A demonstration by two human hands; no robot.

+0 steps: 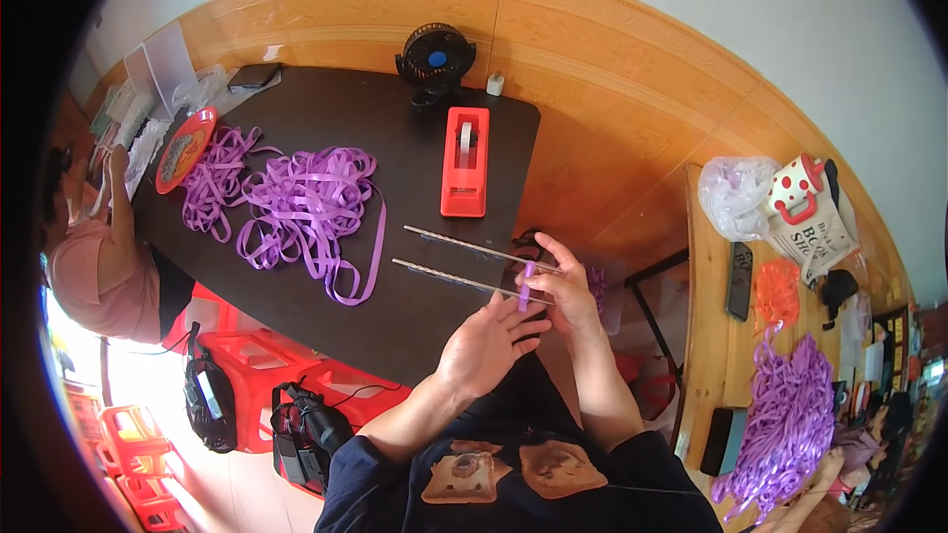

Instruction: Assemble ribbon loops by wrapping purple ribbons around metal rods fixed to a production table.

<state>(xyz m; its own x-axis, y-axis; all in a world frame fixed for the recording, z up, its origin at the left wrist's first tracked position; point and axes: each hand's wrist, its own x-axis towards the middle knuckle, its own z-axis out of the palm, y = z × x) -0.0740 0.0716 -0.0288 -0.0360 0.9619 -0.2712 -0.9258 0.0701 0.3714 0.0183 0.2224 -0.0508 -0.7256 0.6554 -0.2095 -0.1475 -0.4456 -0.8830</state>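
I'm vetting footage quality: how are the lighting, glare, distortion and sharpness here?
Head view: fisheye bends the wall panelling into an arc, with black corners; head view: bright light washes out the floor at lower left; head view: the ribbon pile at right glints; head view: left hand and right hand look reasonably sharp.

A bare right hand (pixel 568 298) holds a short purple ribbon band (pixel 527 286) across two thin silver metal rods (pixel 444 237); the left hand (pixel 479 350), palm showing, is just beside it. The dark brown desk (pixel 395 331) bears tangled glossy purple ribbon (pixel 311 199) and a red plastic tape dispenser (pixel 464 192) (a round black fan (pixel 435 54) stands behind).
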